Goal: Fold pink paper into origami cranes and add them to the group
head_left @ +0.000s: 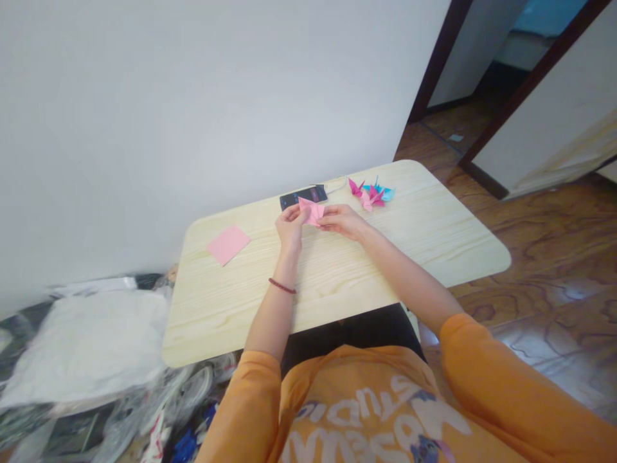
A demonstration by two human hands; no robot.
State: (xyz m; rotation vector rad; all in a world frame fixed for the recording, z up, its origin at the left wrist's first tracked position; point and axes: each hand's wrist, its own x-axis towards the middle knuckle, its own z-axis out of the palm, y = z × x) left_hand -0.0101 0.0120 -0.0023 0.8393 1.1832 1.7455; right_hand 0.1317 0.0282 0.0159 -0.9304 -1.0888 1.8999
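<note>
At the far left, on the floor below a white wall, lies a bundle of white cloth in clear plastic (87, 347), with more crumpled plastic and printed items beside it. Next comes a pale wood-grain table (337, 289) with rounded corners. Near its left end lies a flat square of pink paper (228, 244), well apart from the hands.

Toward the middle, a person in an orange sweatshirt (366, 405) sits at the table with both forearms forward. The left hand (290, 226), a red beaded bracelet (282, 286) on its wrist, is curled and pinches one side of a folded piece of pink paper (312, 211). The paper is held just above the table, between the hands. The right hand (341, 222) comes in from the other side, its fingers closed on the opposite edge. The exact finger positions seem partly hidden by the paper.

Just behind the hands lies a black smartphone (303, 197), a white cable (337, 186) running from it. To the right of the hands sits a small cluster of pink and blue origami cranes (370, 195). Further right, a patterned brown floor (544, 251) leads to a dark-framed doorway (441, 61).
</note>
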